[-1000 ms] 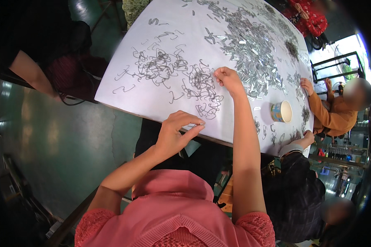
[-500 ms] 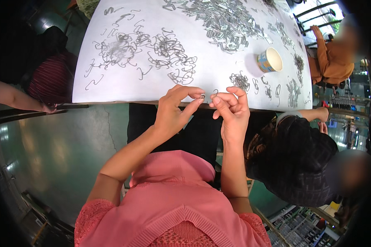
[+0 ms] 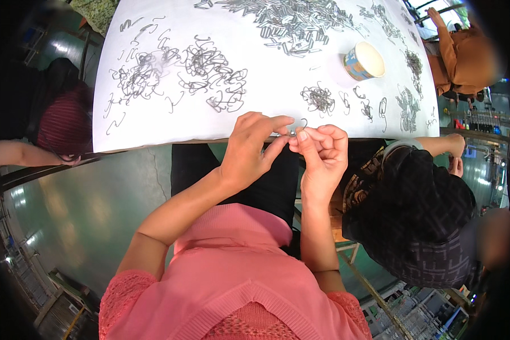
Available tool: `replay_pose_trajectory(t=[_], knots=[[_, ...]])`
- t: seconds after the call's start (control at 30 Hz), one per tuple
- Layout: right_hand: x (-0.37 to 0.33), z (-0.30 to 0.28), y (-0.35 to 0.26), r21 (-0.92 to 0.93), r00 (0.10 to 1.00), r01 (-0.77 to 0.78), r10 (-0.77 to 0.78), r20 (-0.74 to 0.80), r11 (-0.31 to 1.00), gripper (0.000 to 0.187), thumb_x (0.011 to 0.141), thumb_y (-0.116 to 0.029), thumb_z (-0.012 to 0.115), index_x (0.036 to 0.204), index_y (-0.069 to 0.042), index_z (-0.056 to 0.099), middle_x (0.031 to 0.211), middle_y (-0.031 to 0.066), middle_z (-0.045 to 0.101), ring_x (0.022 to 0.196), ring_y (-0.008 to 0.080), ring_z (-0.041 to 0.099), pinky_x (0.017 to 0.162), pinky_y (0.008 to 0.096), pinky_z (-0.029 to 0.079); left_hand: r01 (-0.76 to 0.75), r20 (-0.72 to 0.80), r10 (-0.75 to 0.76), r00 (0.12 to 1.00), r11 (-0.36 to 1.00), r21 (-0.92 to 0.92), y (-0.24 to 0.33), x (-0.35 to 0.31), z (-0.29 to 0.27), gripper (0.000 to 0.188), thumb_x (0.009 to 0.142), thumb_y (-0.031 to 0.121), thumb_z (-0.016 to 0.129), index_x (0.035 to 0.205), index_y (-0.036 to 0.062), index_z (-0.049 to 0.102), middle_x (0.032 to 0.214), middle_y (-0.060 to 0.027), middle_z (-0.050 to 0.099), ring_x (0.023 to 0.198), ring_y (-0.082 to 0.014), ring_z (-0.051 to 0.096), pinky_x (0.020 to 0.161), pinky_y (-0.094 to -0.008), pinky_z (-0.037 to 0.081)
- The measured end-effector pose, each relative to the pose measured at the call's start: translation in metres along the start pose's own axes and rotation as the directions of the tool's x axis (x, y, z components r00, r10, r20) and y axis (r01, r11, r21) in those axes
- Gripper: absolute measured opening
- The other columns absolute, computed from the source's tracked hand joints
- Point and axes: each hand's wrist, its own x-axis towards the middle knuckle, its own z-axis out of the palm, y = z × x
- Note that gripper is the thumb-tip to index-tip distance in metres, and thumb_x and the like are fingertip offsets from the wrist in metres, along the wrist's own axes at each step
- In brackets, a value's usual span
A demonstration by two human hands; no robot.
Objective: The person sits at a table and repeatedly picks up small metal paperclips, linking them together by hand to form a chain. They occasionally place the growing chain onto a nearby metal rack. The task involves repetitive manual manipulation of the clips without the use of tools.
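Note:
Just over the table's near edge, my left hand (image 3: 245, 148) pinches a small metal piece (image 3: 292, 134) between thumb and index finger; most of it is hidden. My right hand (image 3: 323, 161) is closed on a thin wire hook (image 3: 305, 122), whose curved end rises above the fingertips. The fingertips of both hands almost touch, and the two parts meet or overlap between them. Beyond my hands lies a small heap of dark wire pieces (image 3: 318, 99). Two loose heaps of wire hooks (image 3: 212, 68) spread over the left half of the table.
A big pile of short silvery metal pieces (image 3: 300, 25) covers the far middle of the white table (image 3: 266, 85). A paper cup (image 3: 364, 61) stands right of centre. Several small clusters (image 3: 408, 107) lie at the right. Co-workers sit at left (image 3: 68, 122), right (image 3: 413, 221) and far right (image 3: 464, 59).
My hands have come together, bringing the metal piece and the wire hook into contact or nearly so. The view has shifted slightly, so the table's things appear a little displaced.

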Motion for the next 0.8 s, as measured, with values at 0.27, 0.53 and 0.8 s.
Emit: replay_pose_trajectory(t=[0.27, 0.53, 0.8], knots=[[-0.005, -0.021, 0.002, -0.015, 0.964, 0.261, -0.262, -0.056, 0.965, 0.029, 0.084, 0.01, 0.061, 0.102, -0.004, 0.044, 0.091, 0.0158, 0.065, 0.078, 0.0162, 0.065, 0.071, 0.0267, 0.055, -0.156, -0.007, 0.156, 0.988, 0.986, 0.059, -0.04, 0.045, 0.022, 0.031, 0.08, 0.003, 0.064, 0.111, 0.0035, 0.06, 0.104, -0.0129, 0.061, 0.098, -0.0325, 0.054, 0.087, -0.0417, 0.043], [-0.013, -0.037, 0.0, -0.173, 0.951, 0.283, -0.3, -0.077, 0.943, 0.029, 0.084, 0.011, 0.062, 0.1, -0.003, 0.043, 0.09, 0.0171, 0.065, 0.078, 0.0167, 0.066, 0.068, 0.0263, 0.055, -0.342, 0.306, 0.19, 0.933, 0.731, 0.59, -0.105, 0.116, 0.132, 0.014, 0.083, 0.01, 0.058, 0.091, 0.0022, 0.066, 0.091, -0.0096, 0.061, 0.091, -0.0275, 0.058, 0.077, -0.0354, 0.048], [-0.032, -0.027, 0.012, -0.152, 0.957, 0.286, -0.29, 0.001, 0.946, 0.029, 0.083, 0.01, 0.063, 0.1, -0.004, 0.043, 0.09, 0.0146, 0.064, 0.078, 0.018, 0.066, 0.072, 0.0291, 0.056, -0.423, 0.48, 0.004, 0.878, 0.476, 0.771, -0.09, 0.134, 0.144, 0.019, 0.074, 0.011, 0.061, 0.088, -0.0009, 0.065, 0.088, -0.0127, 0.061, 0.088, -0.0247, 0.057, 0.069, -0.0339, 0.049]])
